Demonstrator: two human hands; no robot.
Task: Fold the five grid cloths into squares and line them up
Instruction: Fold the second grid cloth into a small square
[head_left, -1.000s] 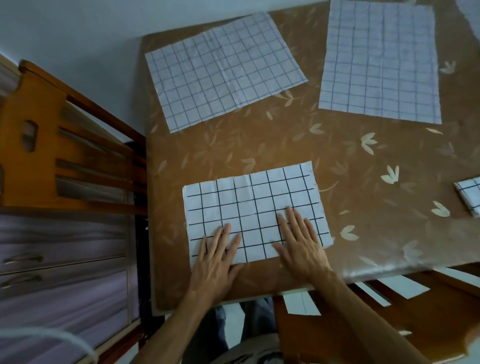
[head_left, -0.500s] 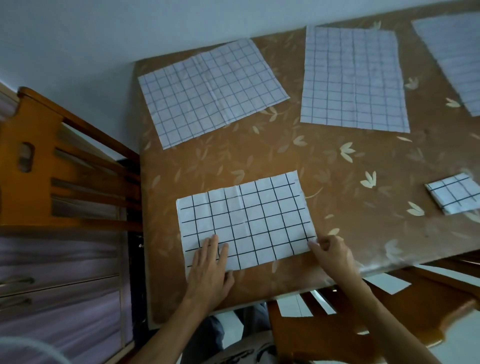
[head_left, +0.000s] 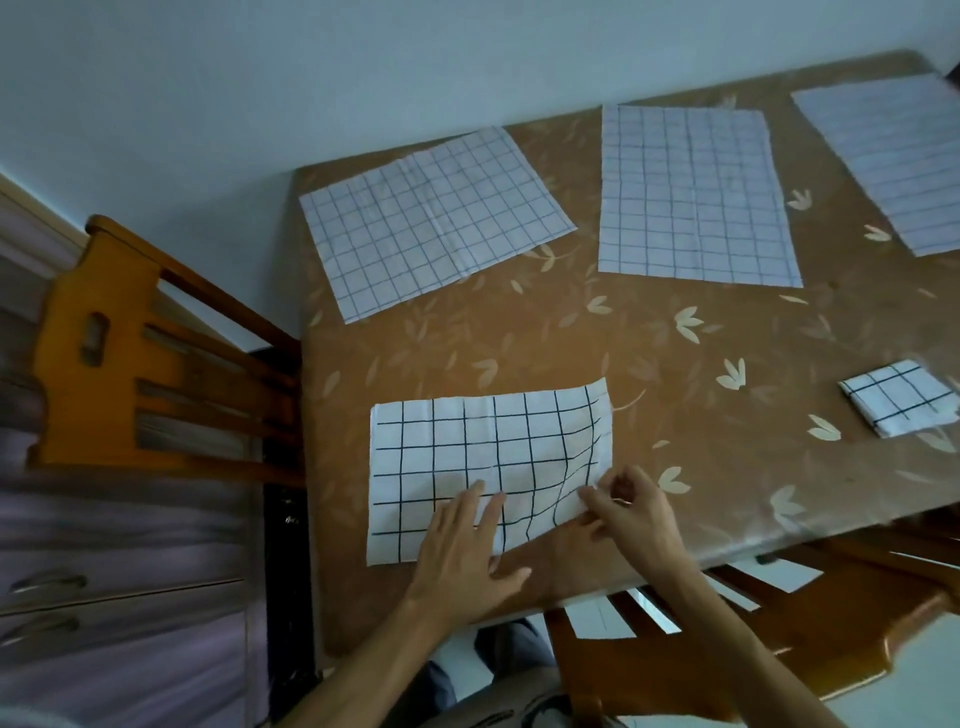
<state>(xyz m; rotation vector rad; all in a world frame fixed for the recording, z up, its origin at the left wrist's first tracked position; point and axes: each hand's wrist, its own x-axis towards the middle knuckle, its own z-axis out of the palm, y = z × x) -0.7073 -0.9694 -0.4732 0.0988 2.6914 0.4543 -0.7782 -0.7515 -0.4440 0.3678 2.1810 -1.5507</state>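
Observation:
A white cloth with bold black grid lines (head_left: 467, 457) lies folded into a rectangle near the table's front edge. My left hand (head_left: 462, 556) presses flat on its near edge, fingers spread. My right hand (head_left: 631, 514) pinches the cloth's near right corner, which is lifted and rippling. Three unfolded cloths with finer grid lines lie flat along the back: one at back left (head_left: 436, 223), one in the middle (head_left: 691, 192), one at back right (head_left: 893, 156). A small folded square cloth (head_left: 898, 397) sits at the right.
The brown leaf-patterned table (head_left: 571, 343) stands against a pale wall. A wooden chair (head_left: 135, 358) is at the left, and another chair (head_left: 675, 639) is under the front edge. Purple drawers (head_left: 119, 597) stand at lower left.
My right hand went from lying flat on the cloth to its near right corner, pinched it and lifted it. The view shifted, bringing the back right cloth into sight.

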